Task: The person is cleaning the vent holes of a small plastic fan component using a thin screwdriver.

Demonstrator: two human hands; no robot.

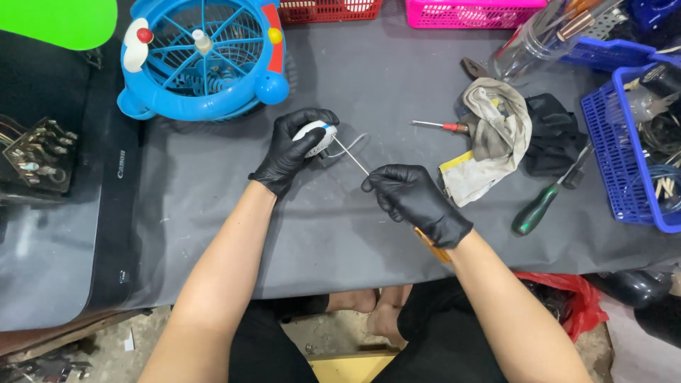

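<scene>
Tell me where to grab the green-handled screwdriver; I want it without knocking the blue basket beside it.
Grip the green-handled screwdriver by its thick green handle, coming from the near, front edge of the table. The handle end points toward you and lies on bare grey table cover, while the shaft runs up toward the black cloth and the blue basket.

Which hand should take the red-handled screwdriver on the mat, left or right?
Probably right. The right hand is nearer the red-handled screwdriver, though it already holds a thin tool. The left hand grips the small white part, farther away.
</scene>
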